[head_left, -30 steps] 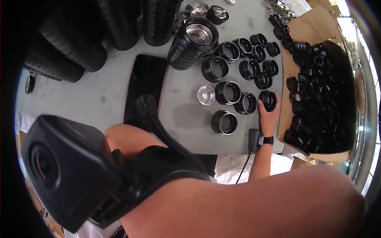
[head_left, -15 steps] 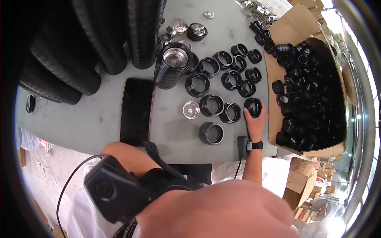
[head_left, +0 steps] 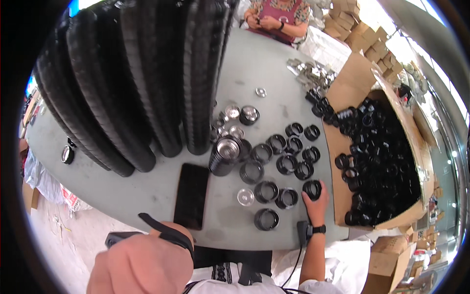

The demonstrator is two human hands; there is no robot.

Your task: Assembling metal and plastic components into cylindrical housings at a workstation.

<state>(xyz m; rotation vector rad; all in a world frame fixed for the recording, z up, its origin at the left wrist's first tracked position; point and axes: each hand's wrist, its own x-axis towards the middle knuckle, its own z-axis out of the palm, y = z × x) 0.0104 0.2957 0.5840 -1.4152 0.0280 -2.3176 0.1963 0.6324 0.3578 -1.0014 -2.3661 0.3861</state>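
My right hand [head_left: 317,205] has its thumb and fingers curled around a black ring [head_left: 312,190] at the right of the grey table [head_left: 230,237]. Several similar rings stand to its left, the nearest being a black ring [head_left: 286,198]. A round silver disc [head_left: 246,197] lies beside them. Raised close to the camera at lower left, my left hand [head_left: 142,264] is large and blurred; its fingers cannot be made out. A black strap [head_left: 178,235] circles that wrist. Right of a dark phone [head_left: 191,196] stands a stack of black rings [head_left: 225,158] with a silver piece on top.
Long black ribbed stacks [head_left: 196,98] rise at the left. An open cardboard box [head_left: 340,196] full of black rings stands at the right. Silver parts [head_left: 312,73] lie in a heap farther back. Across the table a person [head_left: 279,17] works with both hands.
The view has tilted up, bringing in the far side of the table and the person there. My left hand has swung leftward near the camera. My right hand stays at the same ring.
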